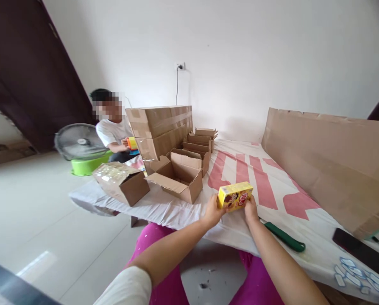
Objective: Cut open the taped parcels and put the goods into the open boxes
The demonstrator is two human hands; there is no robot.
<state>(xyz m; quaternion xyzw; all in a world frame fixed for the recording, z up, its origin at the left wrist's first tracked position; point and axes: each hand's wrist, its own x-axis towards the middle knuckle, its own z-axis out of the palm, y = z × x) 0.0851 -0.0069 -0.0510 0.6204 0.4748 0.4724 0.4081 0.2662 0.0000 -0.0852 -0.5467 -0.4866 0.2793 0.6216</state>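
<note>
Both hands hold a small yellow printed carton (235,196) just above the cloth near the table's front edge. My left hand (213,210) is closed on its left end. At the carton's right end, my right hand (251,209) grips with the thumb against the front face. Left of the hands, an open cardboard box (176,180) stands with its flaps spread. Just right of my right forearm lies a green-handled tool (285,237); its far end is partly hidden behind the arm.
Behind the open box, more open boxes (202,144) line up beside stacked taped cartons (164,123). A closed carton (122,182) sits at the table's left. Cardboard sheet (329,161) and black phone (364,254) are right. A person (113,131) sits behind the stack near a fan (81,142).
</note>
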